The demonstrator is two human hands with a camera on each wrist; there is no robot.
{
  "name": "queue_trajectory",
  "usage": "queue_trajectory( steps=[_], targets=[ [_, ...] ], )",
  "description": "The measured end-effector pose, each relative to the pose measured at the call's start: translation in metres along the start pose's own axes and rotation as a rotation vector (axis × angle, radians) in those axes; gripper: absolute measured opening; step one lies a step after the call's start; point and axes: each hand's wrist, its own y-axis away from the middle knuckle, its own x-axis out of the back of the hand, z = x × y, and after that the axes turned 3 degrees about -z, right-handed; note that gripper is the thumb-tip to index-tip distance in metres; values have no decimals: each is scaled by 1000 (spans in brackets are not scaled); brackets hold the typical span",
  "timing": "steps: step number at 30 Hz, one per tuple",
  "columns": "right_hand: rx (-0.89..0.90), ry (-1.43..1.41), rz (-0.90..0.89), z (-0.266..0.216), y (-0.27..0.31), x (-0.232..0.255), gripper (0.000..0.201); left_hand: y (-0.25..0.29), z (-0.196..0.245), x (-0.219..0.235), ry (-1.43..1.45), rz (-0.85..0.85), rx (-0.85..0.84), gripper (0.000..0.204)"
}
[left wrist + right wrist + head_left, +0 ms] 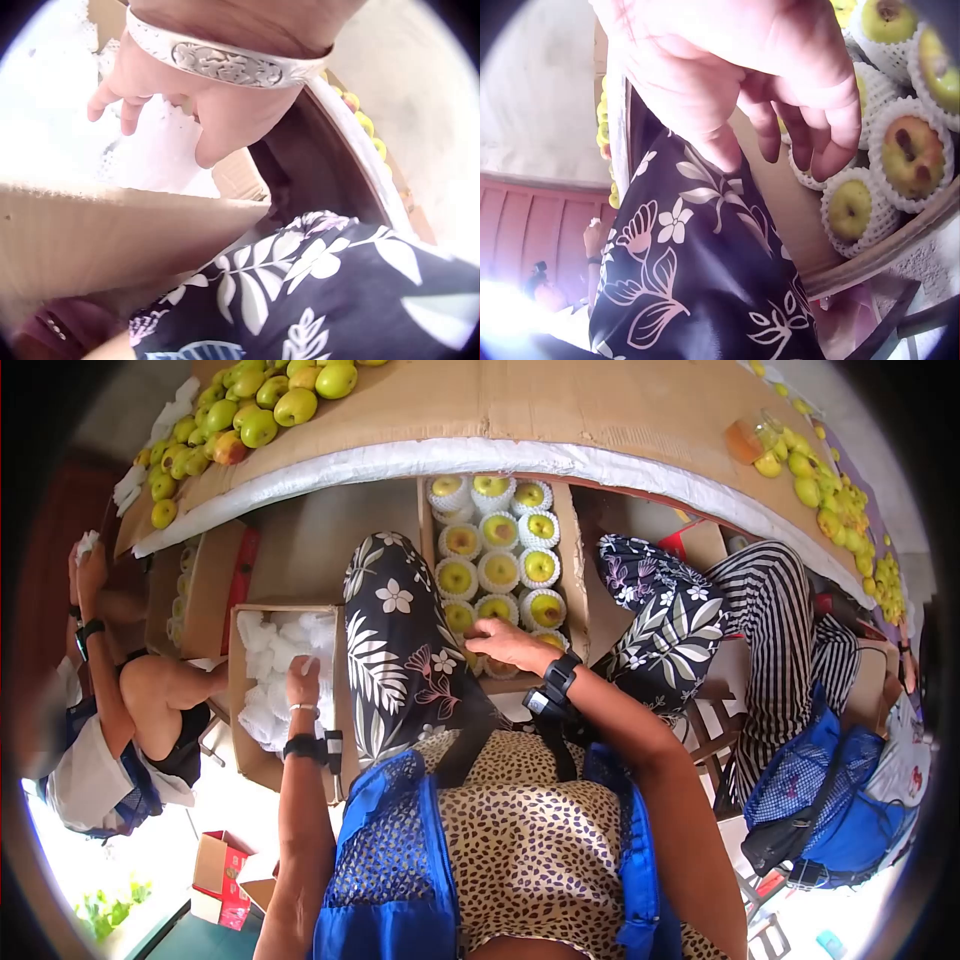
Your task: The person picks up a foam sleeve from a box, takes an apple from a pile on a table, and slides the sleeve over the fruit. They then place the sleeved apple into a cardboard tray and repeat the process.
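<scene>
My left hand (302, 682) is down at the cardboard box (112, 247) of white foam net sleeves (262, 710). In the left wrist view, its thumb and fingers pinch a white foam sleeve (161, 150). Loosely bent, the fingers of my right hand (515, 647) hang over the near left part of a carton (572, 560) and hold nothing. That carton has rows of yellow-green apples (498, 530), each in a white foam net, stalk or blossom end up. Bare cardboard shows beneath the right hand in the right wrist view.
Loose apples (258, 428) lie heaped on the cardboard-covered table (560, 410) ahead, with more at the far right. My patterned trouser leg (395, 650) stands between the two boxes. People sit at left and right; another carton (215, 585) stands at the left.
</scene>
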Motion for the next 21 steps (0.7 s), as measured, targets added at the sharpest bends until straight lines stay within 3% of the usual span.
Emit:
queue_trajectory(
  steps=[2,5,7,9,11,13,16,20,21],
  targets=[
    [-32,-64,50,-10,13,5,46,13,19,14,128,87,63,26],
    [-47,-206,110,-21,18,8,43,23,53,32,264,353,133,23],
    [-28,-250,145,-24,13,9,40,20,59,39,439,260,43,24],
    [87,-284,172,-32,7,7,34,37,143,63,912,109,73,22],
    [199,-384,155,-68,20,-1,32,46,195,70,1223,-158,-57,20],
    [295,-541,79,-94,34,-4,29,48,237,72,1558,-515,5,17],
    [433,-647,73,-131,52,-17,29,52,272,59,1468,-582,18,12],
    [492,-515,114,-114,53,-17,28,58,279,36,1335,-639,20,14],
    [461,-602,139,-112,53,-18,27,58,277,31,1293,-641,26,14]
  ],
)
